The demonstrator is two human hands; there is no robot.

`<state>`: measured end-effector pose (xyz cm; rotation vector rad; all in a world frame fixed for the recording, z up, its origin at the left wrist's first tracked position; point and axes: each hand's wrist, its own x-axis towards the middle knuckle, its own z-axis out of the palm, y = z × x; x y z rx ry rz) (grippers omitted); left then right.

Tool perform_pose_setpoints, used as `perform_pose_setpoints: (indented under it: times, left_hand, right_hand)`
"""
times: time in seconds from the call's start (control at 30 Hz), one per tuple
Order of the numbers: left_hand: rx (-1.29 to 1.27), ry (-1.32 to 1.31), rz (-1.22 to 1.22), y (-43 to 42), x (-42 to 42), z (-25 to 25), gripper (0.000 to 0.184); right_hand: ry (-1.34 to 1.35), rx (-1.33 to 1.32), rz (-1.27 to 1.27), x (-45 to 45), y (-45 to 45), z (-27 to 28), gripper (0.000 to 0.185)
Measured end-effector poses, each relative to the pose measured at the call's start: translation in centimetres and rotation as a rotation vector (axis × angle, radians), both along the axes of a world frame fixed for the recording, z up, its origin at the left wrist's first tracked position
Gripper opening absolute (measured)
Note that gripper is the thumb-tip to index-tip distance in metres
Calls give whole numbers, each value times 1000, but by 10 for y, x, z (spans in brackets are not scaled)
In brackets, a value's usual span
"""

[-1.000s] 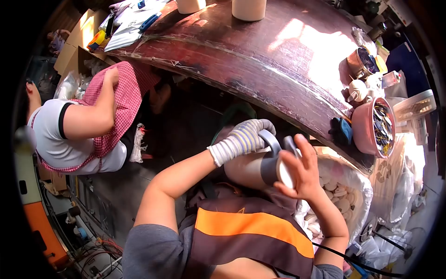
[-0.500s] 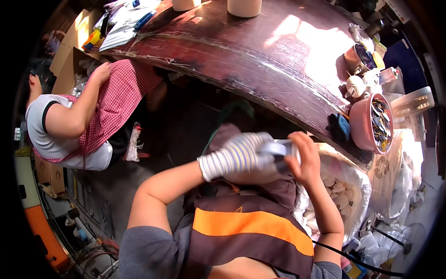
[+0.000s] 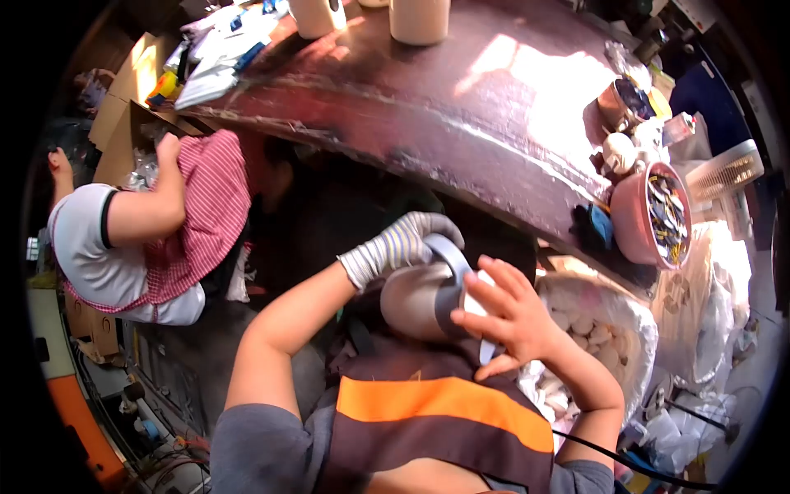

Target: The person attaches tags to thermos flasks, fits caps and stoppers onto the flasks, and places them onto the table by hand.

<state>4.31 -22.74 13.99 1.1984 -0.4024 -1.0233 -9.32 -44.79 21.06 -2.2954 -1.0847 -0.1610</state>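
Observation:
A rounded, pale grey-white container (image 3: 414, 306) with a blue-grey band or handle (image 3: 449, 257) is tilted on its side at my lap, its open or lidded end toward the right. My left hand (image 3: 403, 247), in a striped knit glove, curls its fingers round the blue-grey band at the top. My bare right hand (image 3: 514, 317) has its fingers spread across the container's right end, against a white part (image 3: 477, 298) there. The fingers partly hide that part, so I cannot tell whether it is a lid.
A dark red table (image 3: 370, 107) carries cream cylinders (image 3: 419, 20) and a pink tub (image 3: 634, 218) of small parts. At my right is a plastic-lined bin (image 3: 638, 329) of pale pieces. Left sits another person (image 3: 148, 214) in a red checked apron. A black cable (image 3: 625, 461) crosses near my right arm.
The container has turned, so its pale body and blue-grey band now show clearly. My left hand has moved up and left; my right hand has lowered and spread its fingers.

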Motion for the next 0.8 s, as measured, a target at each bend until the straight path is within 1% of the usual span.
perform_pose_setpoints:
  times: [0.07,0.13,0.2,0.27,0.3,0.33,0.37,0.4,0.47,0.53,0.57,0.6,0.67,0.7,0.73,0.77,0.8]
  left_hand:
    - [90,-139,-91,-1,1,-2,44]
    - [141,-215,-138,3,-1,2,44]
    - [267,-354,-179,12,-6,8,40]
    - [506,-326,-288,18,-15,41,36]
    - [569,-148,-433,16,-19,68,40]
    - [269,-364,-306,8,-40,71,49]
    - [-15,-599,-169,0,-60,74,59]
    - [417,-511,-503,2,-74,71,68]
    - [366,-128,-588,-15,-67,56,70]
    - [72,-542,-146,-34,-75,53,51]
    - [148,-429,-169,-40,-74,69,47]
    - [208,-431,-199,-45,-71,80,47]
    - [327,-437,-266,-53,-68,101,47]
    - [353,-184,-220,-48,-67,93,51]
    - [327,-125,-164,-49,-61,88,54]
    - [219,-106,-90,-51,-59,78,57]
    - [96,-88,1,-52,-58,66,60]
  right_hand:
    - [-66,24,63,6,3,0,73]
    - [-116,83,78,8,8,2,72]
    - [-92,108,17,6,10,2,73]
    - [-44,97,-119,2,7,1,76]
    - [11,81,-236,1,2,-3,77]
    - [70,64,-363,0,-2,-12,78]
    - [162,140,-448,5,-6,-23,79]
    - [238,130,-453,9,-11,-22,81]
    - [289,121,-508,9,-11,-18,78]
    - [312,122,-565,7,-16,-24,77]
    - [342,151,-581,7,-18,-23,75]
    - [357,204,-570,8,-22,-19,70]
    - [280,261,-509,16,-45,-11,61]
    - [300,314,-572,21,-66,2,56]
    - [317,367,-622,24,-92,20,52]
    - [408,537,-803,30,-121,27,45]
    - [149,257,-1030,36,-153,36,38]
